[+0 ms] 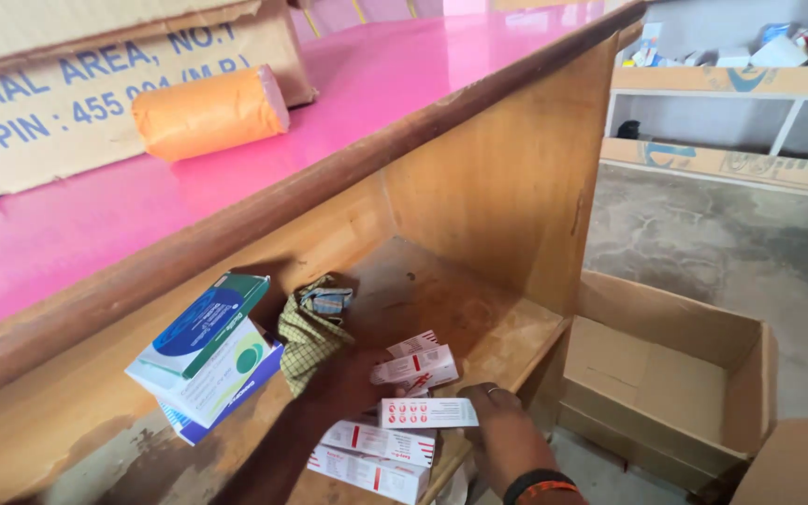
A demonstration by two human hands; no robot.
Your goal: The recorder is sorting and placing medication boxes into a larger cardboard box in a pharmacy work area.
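My left hand (346, 382) reaches into a wooden shelf (479, 323) under a pink counter and grips a few small white and red boxes (420, 363). My right hand (507, 432), with a ring and a dark wristband, holds one end of a long white box with red marks (427, 412) just in front of the left hand. Below both hands, more white and red boxes (374, 458) lie stacked at the shelf's front edge.
A leaning stack of blue, green and white boxes (206, 357) and a checked cloth (310, 335) sit at the shelf's left. An orange roll (208, 110) and a printed carton (67, 93) rest on the pink counter (404, 75). An open cardboard box (675, 374) stands on the floor at right.
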